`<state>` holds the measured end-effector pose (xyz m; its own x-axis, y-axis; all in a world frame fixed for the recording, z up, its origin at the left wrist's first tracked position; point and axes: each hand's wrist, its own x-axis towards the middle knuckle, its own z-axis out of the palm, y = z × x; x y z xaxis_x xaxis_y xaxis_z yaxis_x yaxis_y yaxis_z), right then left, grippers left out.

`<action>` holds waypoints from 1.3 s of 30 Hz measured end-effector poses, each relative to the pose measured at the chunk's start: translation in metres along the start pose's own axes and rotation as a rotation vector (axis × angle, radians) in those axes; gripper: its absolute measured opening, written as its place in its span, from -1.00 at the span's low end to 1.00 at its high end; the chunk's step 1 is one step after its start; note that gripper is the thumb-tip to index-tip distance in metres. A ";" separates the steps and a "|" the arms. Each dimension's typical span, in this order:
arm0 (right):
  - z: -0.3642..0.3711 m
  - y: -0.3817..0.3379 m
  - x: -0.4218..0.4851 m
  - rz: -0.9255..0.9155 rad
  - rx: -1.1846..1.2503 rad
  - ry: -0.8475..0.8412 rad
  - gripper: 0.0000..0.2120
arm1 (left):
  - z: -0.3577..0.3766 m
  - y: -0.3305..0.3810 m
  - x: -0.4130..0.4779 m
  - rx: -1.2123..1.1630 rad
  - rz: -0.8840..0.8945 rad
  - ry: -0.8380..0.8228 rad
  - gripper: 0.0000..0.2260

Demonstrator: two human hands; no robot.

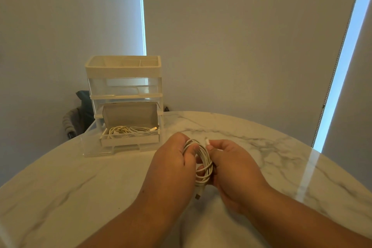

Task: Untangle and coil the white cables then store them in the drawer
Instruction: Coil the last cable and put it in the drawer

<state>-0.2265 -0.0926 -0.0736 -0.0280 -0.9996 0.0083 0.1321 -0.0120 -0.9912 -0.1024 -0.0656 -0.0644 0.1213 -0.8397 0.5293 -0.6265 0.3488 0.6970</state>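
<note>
A coiled white cable (204,164) hangs between my two hands above the marble table. My left hand (171,159) grips the coil's left side. My right hand (231,162) holds its right side and pinches one plug end (207,142) that points up. The other plug (198,195) dangles below the coil. To the far left stands a clear drawer unit (124,90) with its bottom drawer (90,143) pulled open. Inside that drawer lies an open white box (128,141) holding more coiled white cables (128,130).
The round marble table (80,187) curves away at its far edge behind the drawer unit. A grey chair with dark cloth (78,115) stands beyond the table at the left. Blinds cover the windows behind.
</note>
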 end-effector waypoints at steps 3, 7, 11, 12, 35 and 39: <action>0.002 -0.003 -0.001 0.011 -0.084 -0.073 -0.68 | -0.001 -0.002 0.001 0.008 0.008 0.029 -0.84; -0.002 -0.014 -0.004 0.035 -0.026 -0.271 -0.48 | -0.004 -0.004 0.004 0.004 0.009 0.023 -0.85; -0.008 -0.015 -0.005 -0.007 -0.150 -0.404 -0.65 | -0.005 -0.003 0.004 -0.037 0.005 -0.005 -0.84; -0.010 -0.015 -0.004 0.005 -0.149 -0.419 -0.68 | -0.006 -0.002 0.004 -0.052 0.004 -0.013 -0.84; -0.009 -0.014 -0.012 -0.450 -0.583 -0.003 -0.82 | -0.006 0.013 0.000 -0.558 -0.306 -0.110 -0.78; -0.007 -0.013 -0.016 -0.598 -0.548 0.085 -0.76 | -0.006 0.014 -0.001 -0.535 -0.270 -0.092 -0.82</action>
<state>-0.2345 -0.0767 -0.0617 -0.0180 -0.8226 0.5684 -0.4323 -0.5061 -0.7463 -0.1068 -0.0569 -0.0522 0.1406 -0.9518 0.2725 -0.1060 0.2592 0.9600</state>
